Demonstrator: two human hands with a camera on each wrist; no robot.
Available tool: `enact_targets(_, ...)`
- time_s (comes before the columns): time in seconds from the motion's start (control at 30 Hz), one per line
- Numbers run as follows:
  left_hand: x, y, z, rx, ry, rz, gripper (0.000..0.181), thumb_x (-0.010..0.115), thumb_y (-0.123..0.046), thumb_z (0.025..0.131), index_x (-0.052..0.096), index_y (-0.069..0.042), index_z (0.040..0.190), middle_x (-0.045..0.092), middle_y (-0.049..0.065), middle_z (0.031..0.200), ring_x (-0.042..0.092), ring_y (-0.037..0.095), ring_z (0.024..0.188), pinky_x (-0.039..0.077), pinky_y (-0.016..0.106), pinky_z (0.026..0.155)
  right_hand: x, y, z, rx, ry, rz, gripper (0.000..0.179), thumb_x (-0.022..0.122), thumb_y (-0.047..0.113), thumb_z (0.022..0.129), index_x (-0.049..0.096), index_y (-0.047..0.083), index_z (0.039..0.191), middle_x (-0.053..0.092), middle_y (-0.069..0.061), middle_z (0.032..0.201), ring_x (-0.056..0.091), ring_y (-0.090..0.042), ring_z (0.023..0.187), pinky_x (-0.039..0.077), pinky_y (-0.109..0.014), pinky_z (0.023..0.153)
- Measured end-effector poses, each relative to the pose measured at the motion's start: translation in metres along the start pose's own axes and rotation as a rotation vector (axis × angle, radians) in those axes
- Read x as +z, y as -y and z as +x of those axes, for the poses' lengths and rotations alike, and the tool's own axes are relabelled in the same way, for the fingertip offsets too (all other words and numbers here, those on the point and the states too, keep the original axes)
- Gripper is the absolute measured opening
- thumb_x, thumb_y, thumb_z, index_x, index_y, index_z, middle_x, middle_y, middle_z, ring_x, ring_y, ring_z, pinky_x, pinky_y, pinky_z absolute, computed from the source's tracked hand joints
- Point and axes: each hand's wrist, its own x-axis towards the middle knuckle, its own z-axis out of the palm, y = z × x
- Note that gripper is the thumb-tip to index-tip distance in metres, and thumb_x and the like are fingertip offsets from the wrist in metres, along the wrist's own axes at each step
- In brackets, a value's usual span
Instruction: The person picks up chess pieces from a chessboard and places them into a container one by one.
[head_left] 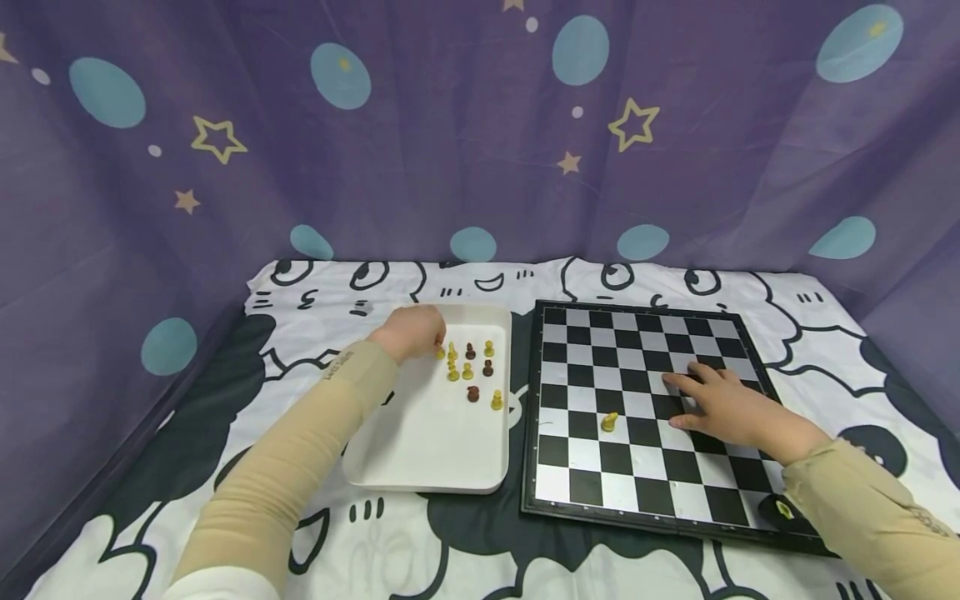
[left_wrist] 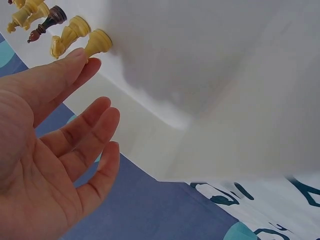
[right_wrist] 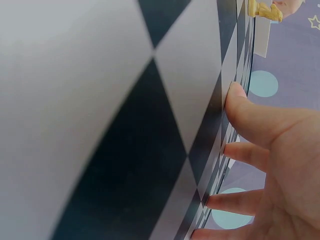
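In the head view my left hand [head_left: 412,333] reaches over the far part of a white tray [head_left: 427,454]. Its thumb and index finger pinch the tip of a yellow chess piece [left_wrist: 99,42], while the other fingers stay loosely spread. Just beside that piece is a yellow chess knight [left_wrist: 70,37], then a dark brown chess piece [left_wrist: 49,23]. My right hand [head_left: 723,408] rests on the checkered chessboard [head_left: 585,486], fingers spread and fingertips on the squares. Left of it, a yellow chess knight [head_left: 609,422] occupies a square.
Several yellow and brown pieces stand in the tray's right half, among them a brown knight [head_left: 473,393] and a yellow pawn [head_left: 497,400]. A black round object [head_left: 780,510] lies by the board's near right corner. Behind the patterned cloth [head_left: 390,558] hangs a purple curtain [head_left: 450,150].
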Motion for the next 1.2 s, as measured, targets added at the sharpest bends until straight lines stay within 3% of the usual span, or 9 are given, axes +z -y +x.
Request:
enact_targets(0.2, -0.001, 0.001, -0.001, -0.010, 0.006, 0.001, 0.010, 0.067, -0.014, 0.087, 0.072, -0.008, 0.092, 0.069, 0.005, 0.096, 0.059, 0.018, 0.081, 0.051, 0.035, 0.078, 0.000, 0.000, 0.000, 0.002, 0.003, 0.005, 0.075, 0.062, 0.059, 0.080, 0.049, 0.010, 0.136, 0.037, -0.038, 0.135, 0.037, -0.064, 0.116, 0.039, -0.071, 0.082)
enact_targets(0.37, -0.004, 0.004, -0.003, -0.010, -0.004, 0.004, 0.013, 0.068, -0.015, 0.087, 0.071, -0.008, 0.097, 0.066, 0.007, 0.104, 0.060, 0.020, 0.090, 0.050, 0.037, 0.082, -0.001, 0.001, -0.001, 0.002, 0.005, 0.011, 0.076, 0.061, 0.059, 0.080, 0.049, 0.010, 0.136, 0.036, -0.038, 0.135, 0.036, -0.064, 0.116, 0.039, -0.071, 0.083)
enact_targets(0.7, -0.016, 0.006, -0.013, 0.045, -0.095, -0.033, 0.017, 0.070, -0.019, 0.085, 0.071, -0.009, 0.099, 0.062, 0.009, 0.105, 0.059, 0.024, 0.098, 0.049, 0.041, 0.087, -0.002, 0.002, -0.001, 0.002, 0.013, 0.015, 0.076, 0.061, 0.059, 0.080, 0.048, 0.010, 0.136, 0.035, -0.038, 0.136, 0.036, -0.065, 0.117, 0.038, -0.071, 0.083)
enact_targets(0.97, -0.026, -0.009, -0.016, 0.127, -0.184, -0.003, 0.019, 0.071, -0.019, 0.085, 0.072, -0.010, 0.101, 0.062, 0.009, 0.101, 0.061, 0.024, 0.090, 0.051, 0.042, 0.079, -0.001, 0.000, 0.000, -0.003, 0.003, 0.003, 0.077, 0.060, 0.061, 0.080, 0.049, 0.011, 0.136, 0.036, -0.038, 0.136, 0.036, -0.065, 0.116, 0.039, -0.071, 0.082)
enact_targets(1.2, -0.038, -0.033, -0.021, 0.189, -0.240, 0.042, 0.019, 0.070, -0.020, 0.085, 0.072, -0.011, 0.102, 0.062, 0.008, 0.101, 0.062, 0.024, 0.092, 0.051, 0.044, 0.080, -0.002, 0.000, -0.001, -0.003, 0.011, 0.005, 0.078, 0.059, 0.062, 0.080, 0.048, 0.010, 0.136, 0.035, -0.038, 0.136, 0.036, -0.065, 0.116, 0.039, -0.071, 0.082)
